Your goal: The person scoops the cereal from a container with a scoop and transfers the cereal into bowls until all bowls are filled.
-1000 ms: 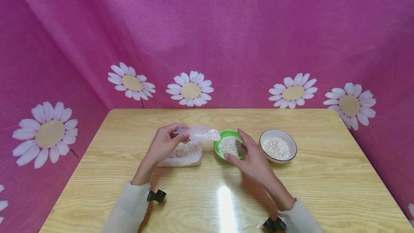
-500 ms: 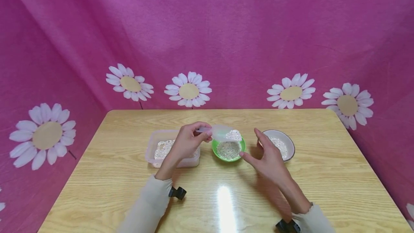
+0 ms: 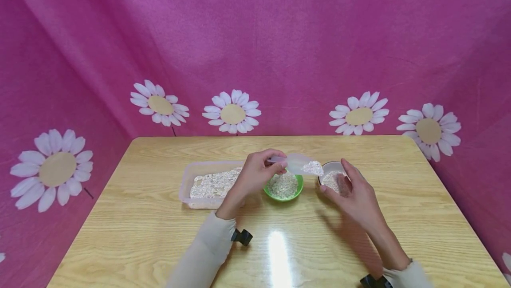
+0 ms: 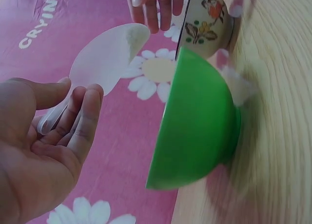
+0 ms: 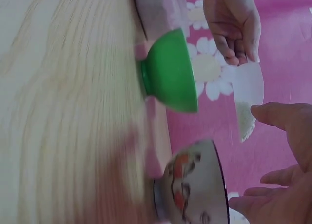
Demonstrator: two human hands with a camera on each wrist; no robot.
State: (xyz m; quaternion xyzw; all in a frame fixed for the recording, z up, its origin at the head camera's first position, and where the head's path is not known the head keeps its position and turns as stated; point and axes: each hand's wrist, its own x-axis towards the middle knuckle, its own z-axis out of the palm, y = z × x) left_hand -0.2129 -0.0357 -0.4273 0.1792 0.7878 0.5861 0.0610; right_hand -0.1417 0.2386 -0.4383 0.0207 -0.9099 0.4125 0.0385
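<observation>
My left hand (image 3: 258, 171) pinches the handle of a translucent plastic scoop (image 3: 296, 163), held above the green bowl (image 3: 298, 190). Pale oat flakes (image 3: 313, 167) lie at the scoop's front end, which reaches toward the rim of a white bowl (image 3: 332, 167). That bowl shows a dark rim and a painted flower pattern (image 5: 181, 185) in the right wrist view. Over its right side is my right hand (image 3: 357, 195), fingers and thumb spread and holding nothing. Both bowls contain oat flakes, and the right hand covers part of the white one.
A translucent rectangular container (image 3: 185, 186) of oat flakes stands left of the green bowl, partly behind the left forearm. All three vessels stand in a row on the wooden table (image 3: 151, 239). A pink cloth with daisies (image 3: 279, 57) hangs behind the table.
Carrying the scoop of oat flakes, my left hand has moved right, from beside the container across the green bowl. The right hand has shifted right, from the green bowl to the white one.
</observation>
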